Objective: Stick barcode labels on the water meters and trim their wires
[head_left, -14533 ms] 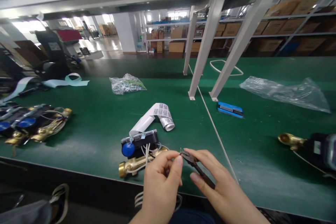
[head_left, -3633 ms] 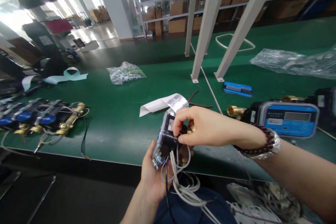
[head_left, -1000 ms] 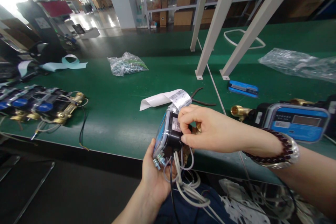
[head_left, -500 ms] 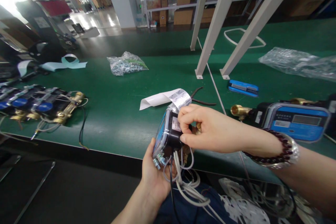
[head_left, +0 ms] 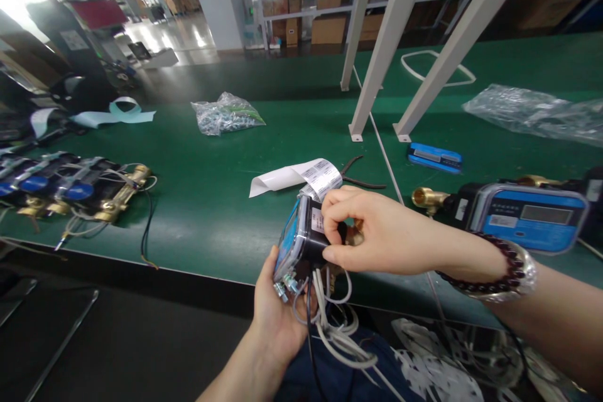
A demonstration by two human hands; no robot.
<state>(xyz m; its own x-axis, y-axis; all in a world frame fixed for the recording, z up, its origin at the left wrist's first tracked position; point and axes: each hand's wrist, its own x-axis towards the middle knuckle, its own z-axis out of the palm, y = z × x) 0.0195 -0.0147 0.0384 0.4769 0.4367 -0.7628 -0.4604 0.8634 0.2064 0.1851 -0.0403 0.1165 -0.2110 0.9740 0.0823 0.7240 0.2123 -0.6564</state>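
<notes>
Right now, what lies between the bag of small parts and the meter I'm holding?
The head view shows a curled label strip on the green table between the bag and the meter in your left hand.

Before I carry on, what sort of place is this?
Most likely a factory assembly workshop: a long green workbench, a row of brass-and-black units with round blue discs at its left, and pale metal racks behind, holding brown cardboard boxes.

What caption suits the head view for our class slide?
Left hand holds a device above loose cables; right hand works at its black case.
</notes>
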